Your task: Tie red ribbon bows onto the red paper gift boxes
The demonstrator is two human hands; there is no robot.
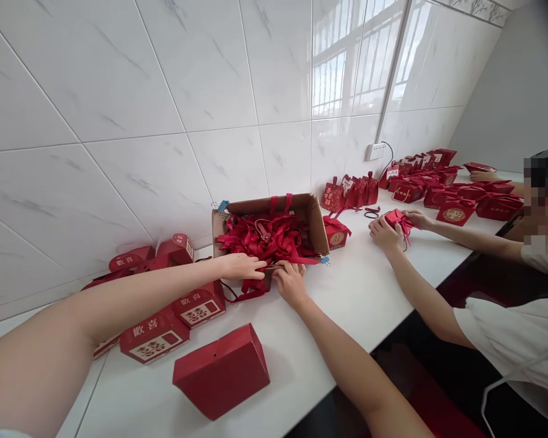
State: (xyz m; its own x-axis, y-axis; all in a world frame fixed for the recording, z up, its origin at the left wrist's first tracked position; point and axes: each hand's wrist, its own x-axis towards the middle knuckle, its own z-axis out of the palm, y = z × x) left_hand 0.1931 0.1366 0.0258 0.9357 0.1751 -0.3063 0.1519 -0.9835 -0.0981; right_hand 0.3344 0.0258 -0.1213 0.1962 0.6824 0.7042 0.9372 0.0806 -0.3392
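An open cardboard box [320, 226] against the wall holds a tangled heap of red ribbons [267, 237]. At its front edge my left hand [244, 266] reaches in from the left, its fingers bent down and closed on red ribbon. Close beside it, my right hand [292, 284] has its fingers curled at the same edge, also on red ribbon; the fingertips are partly hidden. Some ribbon hangs over the front of the box below my hands. Nearer to me a plain red gift box [221, 371] lies on the white table, touched by neither hand.
Red gift boxes with white characters [154, 334] stand at the left under my left arm. On the right, a co-worker's hands [388, 234] hold a small red box [396, 219] with ribbon. Many finished-looking red boxes [456, 212] line the far table. Blue clips [325, 261] grip the cardboard box.
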